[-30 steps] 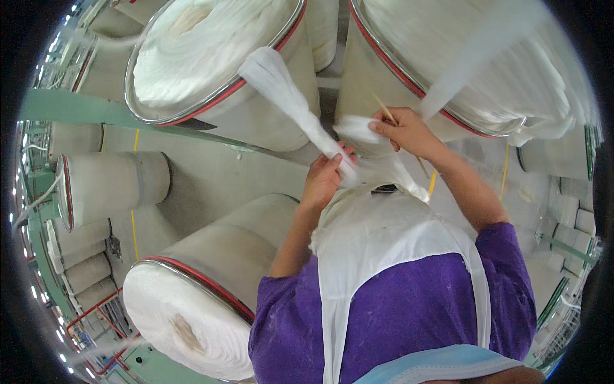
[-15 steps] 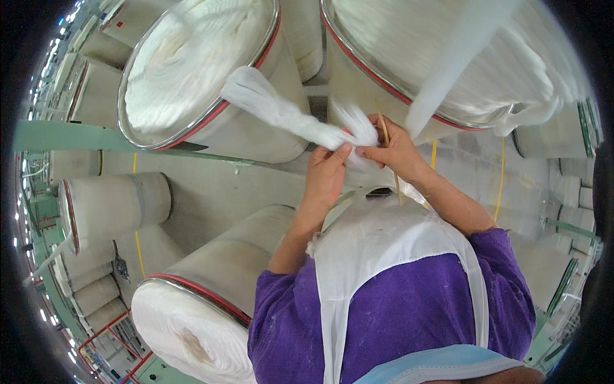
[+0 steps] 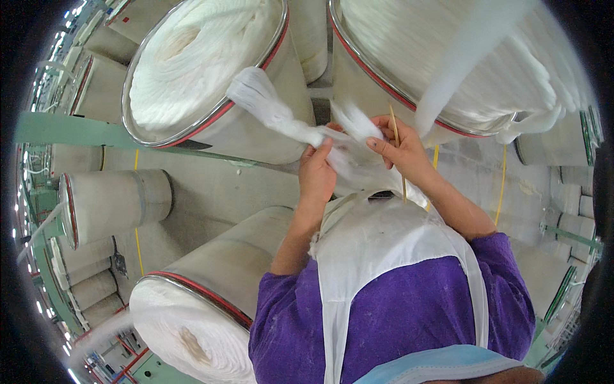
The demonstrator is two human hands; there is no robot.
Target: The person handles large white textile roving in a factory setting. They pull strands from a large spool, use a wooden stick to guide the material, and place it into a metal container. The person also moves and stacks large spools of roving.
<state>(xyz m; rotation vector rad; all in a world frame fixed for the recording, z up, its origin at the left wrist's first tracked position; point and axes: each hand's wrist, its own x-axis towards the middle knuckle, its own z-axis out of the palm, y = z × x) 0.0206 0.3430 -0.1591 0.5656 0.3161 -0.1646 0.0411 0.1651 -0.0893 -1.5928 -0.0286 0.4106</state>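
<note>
Person works bare-handed, both hands up front near the middle of the view. Left hand (image 3: 316,171): thumb pressed to fingertips, pinching the lower end of a long, white, fluffy fibre strand (image 3: 265,102). Strand runs from that pinch toward 10 o'clock, flared end in front of a pale, round, red-banded can (image 3: 252,137) at 11 o'clock; contact with the rim, cannot tell.

Right hand (image 3: 406,153): fingers curled around a thin, straight, pale wooden stick (image 3: 403,182), long axis near 12-to-6. Thumb and forefinger slightly apart at the base of a short, white, brush-like fibre tuft (image 3: 353,121); how tightly it's held, cannot tell.

Key relation: tuft sits at 2 o'clock from the left fingertips, just beside them, tip toward 10 o'clock, so roughly parallel to the strand. Right hand is nearer the tuft, left hand nearer the strand. A wispy, white, see-through fibre web (image 3: 348,160) spans between the hands, blurry, above the white cloth apron (image 3: 390,237)
</note>
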